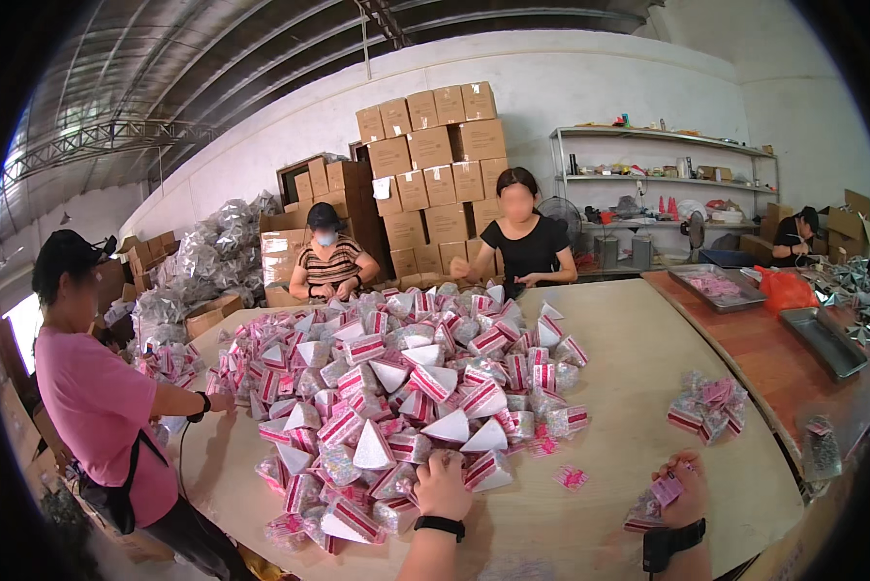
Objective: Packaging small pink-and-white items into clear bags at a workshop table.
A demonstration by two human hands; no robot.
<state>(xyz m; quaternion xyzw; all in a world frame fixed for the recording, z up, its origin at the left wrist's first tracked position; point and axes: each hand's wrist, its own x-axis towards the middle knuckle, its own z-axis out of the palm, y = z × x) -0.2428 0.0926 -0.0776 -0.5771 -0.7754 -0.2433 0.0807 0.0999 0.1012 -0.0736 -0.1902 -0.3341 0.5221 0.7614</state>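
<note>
At the near edge of the bench (pixel 629 387) we see both our hands. Our left hand (pixel 442 484), with a black band on the wrist, reaches into the near side of the pile (pixel 396 397), its fingers (pixel 433 461) curled down among the packets; whether they are clenched on one we cannot tell. Our right hand (pixel 682 492), also with a black wristband, is to the right, well apart from the pile, and its fingers (pixel 669 474) are grasping a small packet (pixel 660 496) of clear film with a pink-and-red label. Between the two hands, a loose pink label (pixel 571 476) lies flat on the bench, just beside the pile's near right edge.

Farther right, a small heap (pixel 708 407) of the same packets sits on its own. The pile spreads across the middle of the bench, a mound of glittery triangular packets with pink-and-white labels. At the left, a person in a pink shirt (pixel 91 397) stands with a hand at the pile's left edge. On the far side, a person in a striped top (pixel 332 259) and a person in a black top (pixel 524 242) sit with their hands at the pile. To the right, metal trays (pixel 823 339) rest on a wooden table (pixel 745 334). Stacked cartons (pixel 435 165) stand against the far wall.
</note>
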